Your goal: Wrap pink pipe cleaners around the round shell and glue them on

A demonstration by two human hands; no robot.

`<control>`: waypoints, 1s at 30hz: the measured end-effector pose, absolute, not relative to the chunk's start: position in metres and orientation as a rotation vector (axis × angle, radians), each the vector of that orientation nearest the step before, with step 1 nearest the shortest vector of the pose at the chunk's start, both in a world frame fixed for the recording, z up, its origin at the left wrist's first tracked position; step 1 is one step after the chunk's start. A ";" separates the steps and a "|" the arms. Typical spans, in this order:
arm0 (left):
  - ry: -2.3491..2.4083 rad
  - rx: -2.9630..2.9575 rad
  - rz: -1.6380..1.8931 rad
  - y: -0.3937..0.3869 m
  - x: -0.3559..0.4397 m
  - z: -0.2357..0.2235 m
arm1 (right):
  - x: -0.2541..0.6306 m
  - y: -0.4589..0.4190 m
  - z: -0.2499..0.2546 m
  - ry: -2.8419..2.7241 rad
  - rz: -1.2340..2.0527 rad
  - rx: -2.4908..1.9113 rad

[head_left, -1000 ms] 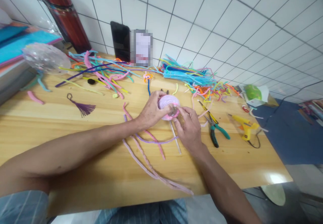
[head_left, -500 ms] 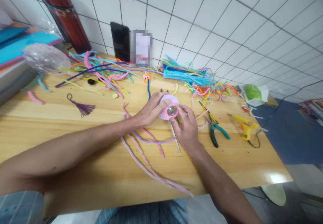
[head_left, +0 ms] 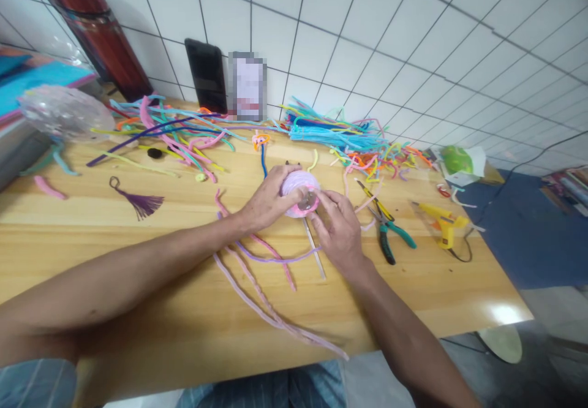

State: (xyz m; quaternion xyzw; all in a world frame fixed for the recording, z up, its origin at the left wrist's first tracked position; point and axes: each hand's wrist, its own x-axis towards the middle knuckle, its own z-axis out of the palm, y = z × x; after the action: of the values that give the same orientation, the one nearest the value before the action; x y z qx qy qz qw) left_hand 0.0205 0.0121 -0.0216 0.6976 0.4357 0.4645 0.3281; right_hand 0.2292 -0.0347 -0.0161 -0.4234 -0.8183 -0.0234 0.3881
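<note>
A round piece wound from lilac and pink pipe cleaners (head_left: 294, 182), with a shiny round centre, is between my two hands above the table. My left hand (head_left: 269, 201) grips its left side, and the thumb lies across the front onto the shiny centre. On the right edge, the thumb and fingers of my right hand (head_left: 339, 227) pinch the pink rim. Below the piece, a thin clear stick (head_left: 314, 250) slants down over the wood. Loose purple (head_left: 275, 260) and pink pipe cleaners (head_left: 257, 291) lie under and in front of my wrists.
Pliers (head_left: 388, 236), a yellow cutter (head_left: 376, 200) and a yellow glue gun (head_left: 443, 224) lie to the right. A purple tassel (head_left: 138, 203) is at left. Pipe cleaner bundles (head_left: 335, 129), two phones (head_left: 206, 77) and a red flask (head_left: 98, 34) line the tiled wall.
My left thumb has slid onto the shiny centre, and the round piece has tipped slightly. My right fingers have shifted along its rim. The whole view has moved a little.
</note>
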 end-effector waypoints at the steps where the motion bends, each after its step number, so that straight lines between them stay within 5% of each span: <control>1: 1.150 1.822 1.240 0.011 0.022 -0.023 | 0.230 -0.035 -0.016 -2.083 -0.057 -1.079; 30: 0.987 1.601 1.180 -0.001 0.017 -0.029 | 0.231 -0.028 -0.016 -2.108 -0.068 -1.025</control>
State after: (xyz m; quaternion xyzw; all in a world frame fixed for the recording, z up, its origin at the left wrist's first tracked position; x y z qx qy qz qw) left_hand 0.0174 -0.0006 -0.0286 0.6461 0.3980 0.4761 0.4445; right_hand 0.2312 -0.0283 -0.0158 -0.4030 -0.8286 -0.0265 0.3878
